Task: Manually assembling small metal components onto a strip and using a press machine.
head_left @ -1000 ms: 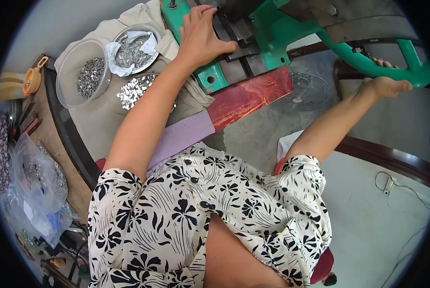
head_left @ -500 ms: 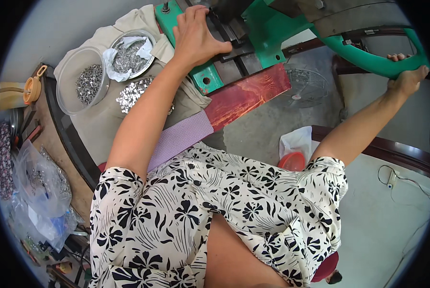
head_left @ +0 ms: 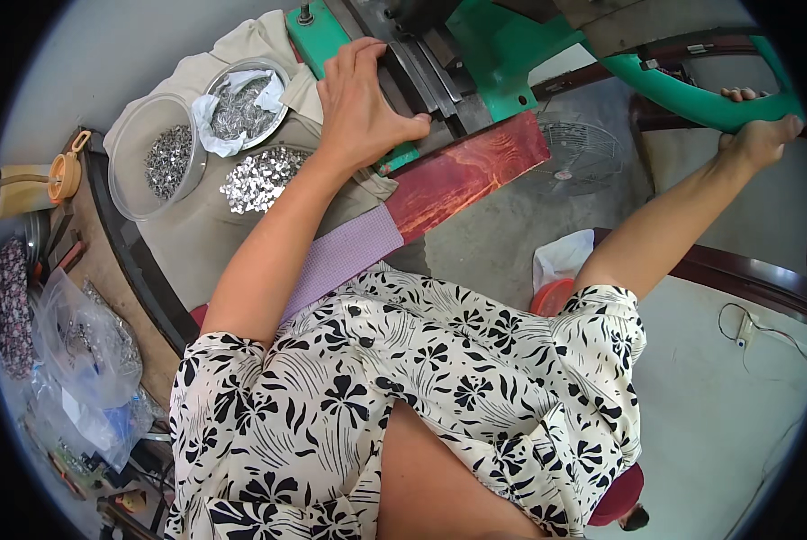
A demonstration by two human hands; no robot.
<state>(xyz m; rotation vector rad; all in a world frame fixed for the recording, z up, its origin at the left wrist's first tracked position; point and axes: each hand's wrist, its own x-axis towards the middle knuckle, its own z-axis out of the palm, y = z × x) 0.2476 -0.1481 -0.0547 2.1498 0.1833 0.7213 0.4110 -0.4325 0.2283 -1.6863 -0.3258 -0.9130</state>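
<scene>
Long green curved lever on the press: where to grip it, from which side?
Grip the long green curved metal lever near its far outer end, where the right hand wraps it now. Come from below and curl the fingers up over the rounded bar. That end is bare, and probably gives most leverage, farthest from the green press frame.

Grey concrete floor [head_left: 745,405], dark wooden bench [head_left: 736,274].

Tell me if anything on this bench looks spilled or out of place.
A loose heap of small shiny metal pieces lies on the beige cloth, outside the clear tub and metal bowl; whether spilled or laid out is unclear.
</scene>
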